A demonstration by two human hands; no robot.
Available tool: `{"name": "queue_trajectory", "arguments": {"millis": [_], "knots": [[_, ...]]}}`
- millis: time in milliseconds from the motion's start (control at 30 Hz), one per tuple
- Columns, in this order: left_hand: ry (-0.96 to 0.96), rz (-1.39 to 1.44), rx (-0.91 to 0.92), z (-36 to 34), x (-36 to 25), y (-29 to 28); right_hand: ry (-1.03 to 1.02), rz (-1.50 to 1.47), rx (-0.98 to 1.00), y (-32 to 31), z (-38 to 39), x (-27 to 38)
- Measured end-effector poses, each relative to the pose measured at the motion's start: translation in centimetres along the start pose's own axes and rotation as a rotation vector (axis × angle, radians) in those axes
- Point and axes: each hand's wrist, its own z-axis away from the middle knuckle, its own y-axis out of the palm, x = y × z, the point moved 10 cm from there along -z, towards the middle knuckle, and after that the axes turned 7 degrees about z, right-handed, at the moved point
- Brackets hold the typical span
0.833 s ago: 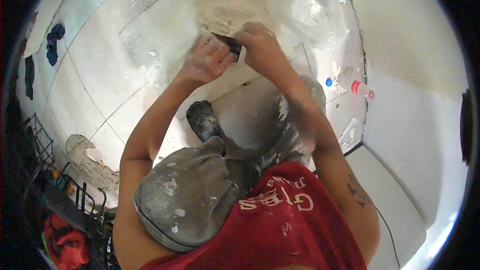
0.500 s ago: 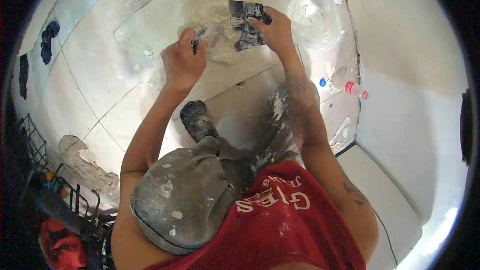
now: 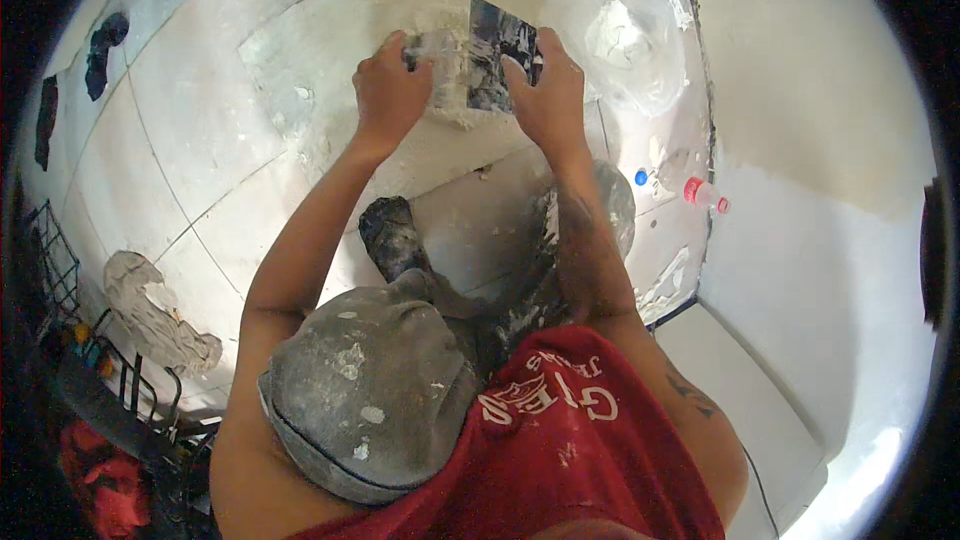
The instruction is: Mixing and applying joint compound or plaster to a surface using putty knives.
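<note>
My left hand (image 3: 393, 92) is closed around the dark end of a flat putty scraper, whose pale, smeared blade (image 3: 440, 55) points right. In my right hand (image 3: 552, 90) is a black, flat, rectangular putty spreader (image 3: 490, 50) streaked with white paste, the thumb on its near face. The two tools face each other a short way apart. Below and around them, cream-coloured putty (image 3: 455, 112) is spread over a large floor tile (image 3: 340, 50). Whether either blade touches the tile, I cannot tell.
A clear plastic bag with white powder (image 3: 620, 35) lies right of my right hand. Beyond my right forearm are a blue cap (image 3: 641, 177) and a red-labelled bottle (image 3: 705, 194) by the wall. A crumpled cloth (image 3: 155, 310) and wire rack (image 3: 55, 260) are at left.
My left hand has moved right and farther away, bringing its scraper closer to the black spreader. My right hand has come slightly nearer, and the spreader has turned a little.
</note>
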Motion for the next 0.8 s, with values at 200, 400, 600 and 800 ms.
{"name": "queue_trajectory", "arguments": {"millis": [200, 400, 600, 800], "knots": [[-0.316, 0.455, 0.14, -0.4, 4.0, 1.0, 0.018, 0.024, 0.201, 0.9, 1.5, -1.5], [-0.289, 0.44, 0.12, -0.4, 4.5, 0.9, -0.364, 0.15, 0.342, 3.3, 5.0, 2.7], [-0.543, 0.738, 0.265, 0.8, 5.5, 1.9, -0.591, 0.311, 0.215, 4.3, 4.0, 4.4], [-0.541, 0.845, 0.27, 1.8, 3.8, 1.5, -0.499, 0.289, 0.147, 4.4, 0.4, 0.3]]}}
